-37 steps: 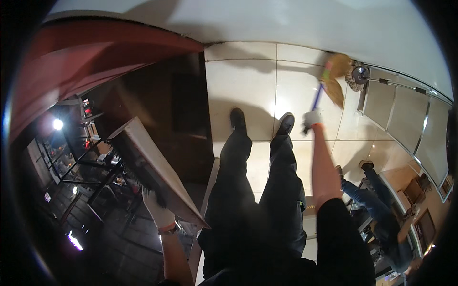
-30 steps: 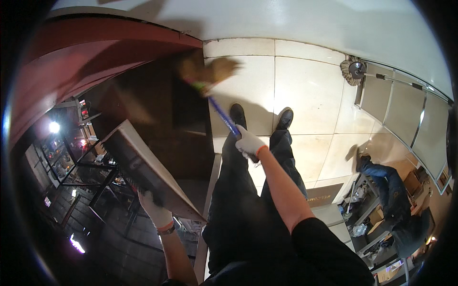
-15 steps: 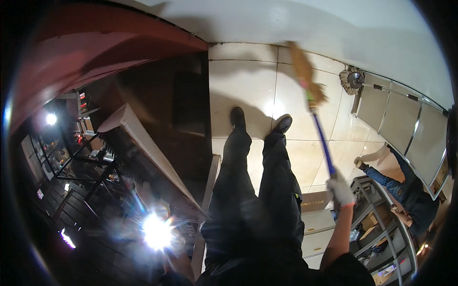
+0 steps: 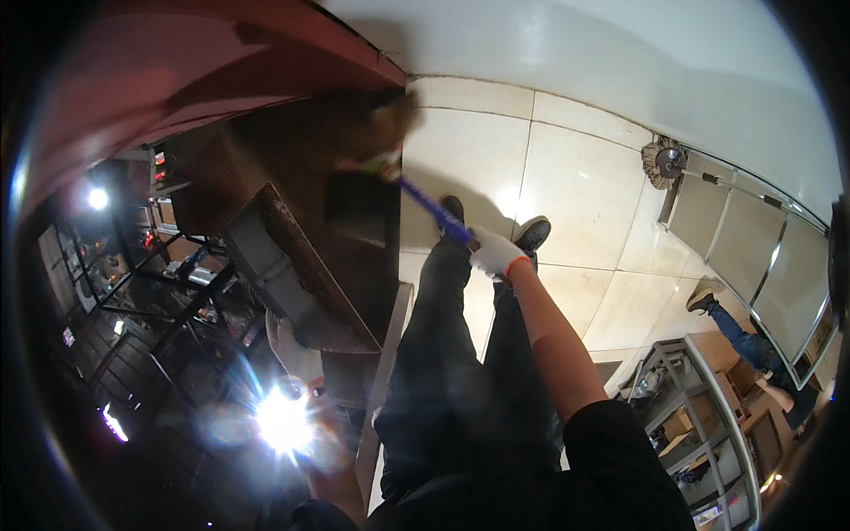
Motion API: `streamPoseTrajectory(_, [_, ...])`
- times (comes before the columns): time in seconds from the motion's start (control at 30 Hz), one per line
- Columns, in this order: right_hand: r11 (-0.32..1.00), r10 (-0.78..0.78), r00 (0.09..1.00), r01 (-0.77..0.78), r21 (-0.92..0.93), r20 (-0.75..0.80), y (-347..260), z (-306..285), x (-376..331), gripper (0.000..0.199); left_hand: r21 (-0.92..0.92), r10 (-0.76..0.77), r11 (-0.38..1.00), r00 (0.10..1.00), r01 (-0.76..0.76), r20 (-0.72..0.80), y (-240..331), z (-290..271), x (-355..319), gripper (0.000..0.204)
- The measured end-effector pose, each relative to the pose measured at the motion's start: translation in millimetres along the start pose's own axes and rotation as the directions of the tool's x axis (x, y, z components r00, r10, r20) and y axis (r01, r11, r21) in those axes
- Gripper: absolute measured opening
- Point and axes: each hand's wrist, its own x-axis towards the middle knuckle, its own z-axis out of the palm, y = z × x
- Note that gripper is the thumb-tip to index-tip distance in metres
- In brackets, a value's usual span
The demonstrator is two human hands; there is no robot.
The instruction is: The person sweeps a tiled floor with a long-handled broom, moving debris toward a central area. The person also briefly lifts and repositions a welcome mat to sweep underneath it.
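In my right hand [image 4: 498, 255], wearing a white glove with an orange cuff, is the blue handle of a broom [image 4: 434, 208]; the fingers are closed around it. The broom's brown bristles, blurred by motion, reach left over a dark brown surface [image 4: 367, 292] beside the pale tiles. My left hand [image 4: 294, 348], also gloved, is at the back of a dark, open, box-shaped dustpan [image 4: 288, 265], which is tilted. Glare hides part of the left wrist, and the fingers show only in part against the pan.
A round mop head [image 4: 664, 164] stands by a folding panel frame [image 4: 748, 230] along the right wall. Beyond a metal shelf rack [image 4: 699, 416], a person [image 4: 753, 345] is partly visible. A red panel [image 4: 266, 71] rises at upper left; dark metal frames [image 4: 168, 292] lie left.
My right hand has swung the broom left, from the tiles across to the dark surface. The dustpan has shifted slightly right and turned, showing its inside. The person at right has changed position.
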Motion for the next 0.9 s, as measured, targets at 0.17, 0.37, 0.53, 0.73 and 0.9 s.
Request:
streamPoseTrajectory(0.17, [0.972,-0.132,0.991,0.129,-0.195,-0.005,16,16,-82,0.069,-0.772,-0.43,0.52,0.893,0.364,0.132,63,11,17,0.028])
streamPoseTrajectory(0.37, [0.949,0.198,0.977,-0.17,0.265,-0.081,108,-22,-249,0.029,-0.818,-0.241,0.454,0.933,0.352,0.267,79,50,29,0.032])
streamPoseTrajectory(0.53, [0.849,0.348,0.877,-0.145,0.508,-0.332,136,-58,-334,0.032,-0.526,-0.046,0.84,0.984,0.131,0.172,103,72,14,0.037])
streamPoseTrajectory(0.73, [0.847,0.307,0.725,0.087,0.525,-0.616,223,-179,-253,0.068,-0.152,0.117,0.984,0.981,-0.094,0.155,162,87,-10,0.046])
streamPoseTrajectory(0.9, [0.949,0.23,0.655,0.013,0.315,-0.72,227,-236,-94,0.037,-0.226,-0.107,0.968,0.994,0.112,0.032,174,116,-12,0.052])
